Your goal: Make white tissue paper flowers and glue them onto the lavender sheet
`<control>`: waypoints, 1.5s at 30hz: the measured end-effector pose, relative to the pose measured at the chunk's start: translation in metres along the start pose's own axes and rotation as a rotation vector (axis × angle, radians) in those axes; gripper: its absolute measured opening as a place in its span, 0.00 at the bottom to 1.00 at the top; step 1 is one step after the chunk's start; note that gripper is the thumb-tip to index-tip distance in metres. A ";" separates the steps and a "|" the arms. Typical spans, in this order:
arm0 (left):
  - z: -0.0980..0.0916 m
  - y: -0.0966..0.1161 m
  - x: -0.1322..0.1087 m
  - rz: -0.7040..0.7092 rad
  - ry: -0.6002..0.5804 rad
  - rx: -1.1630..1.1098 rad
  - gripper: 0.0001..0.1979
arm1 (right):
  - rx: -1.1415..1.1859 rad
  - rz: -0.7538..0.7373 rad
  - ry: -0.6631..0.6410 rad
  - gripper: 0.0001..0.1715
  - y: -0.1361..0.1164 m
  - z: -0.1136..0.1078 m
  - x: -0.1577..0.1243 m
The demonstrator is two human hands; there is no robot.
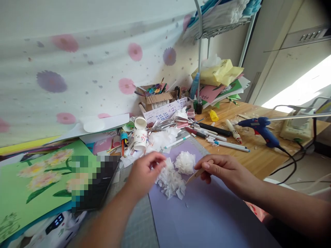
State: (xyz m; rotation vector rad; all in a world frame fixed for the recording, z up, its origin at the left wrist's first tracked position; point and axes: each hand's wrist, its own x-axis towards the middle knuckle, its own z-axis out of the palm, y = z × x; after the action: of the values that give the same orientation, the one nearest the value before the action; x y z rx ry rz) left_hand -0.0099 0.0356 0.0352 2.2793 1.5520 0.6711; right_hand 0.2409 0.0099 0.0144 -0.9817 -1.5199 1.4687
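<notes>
White crumpled-paper flowers lie on the purple sheet (196, 217): a larger ruffled cluster (170, 182) and a smaller round one (185, 163) behind it. My left hand (148, 170) is over the upper left edge of the larger cluster, its fingers curled together; whatever is between the fingertips is too small to make out. On the right, my right hand (219, 168) pinches a thin wooden stick (195, 176), whose lower tip points down to the left at the right edge of the larger cluster.
A blue glue gun (261, 129) with its cable lies at the right on the wooden table (258, 155). Pens (227, 144), paper cups (140, 139) and scraps crowd behind the flowers. A green flower painting (46, 179) and a dark, partly pixelated object (103, 186) are at the left.
</notes>
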 end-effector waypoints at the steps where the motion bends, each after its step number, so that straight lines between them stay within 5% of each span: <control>1: -0.003 -0.009 0.008 -0.050 0.059 0.068 0.09 | 0.006 0.004 0.007 0.22 0.000 0.000 0.000; 6: 0.000 -0.031 0.050 -0.055 0.037 0.289 0.06 | 0.022 0.001 0.009 0.22 -0.002 -0.003 0.002; 13: 0.034 -0.014 0.084 -0.056 0.006 0.528 0.14 | 0.006 -0.032 -0.047 0.23 -0.002 0.001 0.004; 18: 0.040 -0.016 0.093 -0.050 0.016 0.569 0.11 | -0.009 -0.034 -0.068 0.23 -0.003 0.004 0.004; 26: 0.007 -0.001 0.044 0.029 0.105 0.387 0.06 | -0.068 -0.023 -0.199 0.25 0.001 0.010 0.001; 33: -0.001 0.009 -0.020 -0.020 0.003 -0.057 0.05 | -0.341 -0.252 -0.334 0.17 -0.002 0.020 0.004; 39: 0.003 0.009 -0.032 -0.025 -0.095 -0.208 0.05 | -0.517 -0.218 -0.213 0.15 0.000 0.016 0.002; 45: 0.010 0.018 -0.040 0.150 -0.142 -0.130 0.07 | -0.538 -0.193 -0.185 0.15 -0.003 0.010 0.000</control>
State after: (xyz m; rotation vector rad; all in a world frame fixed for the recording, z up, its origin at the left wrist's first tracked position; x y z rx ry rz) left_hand -0.0027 -0.0076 0.0269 2.3071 1.2473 0.6135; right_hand 0.2318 0.0062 0.0171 -0.9799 -2.1469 1.0550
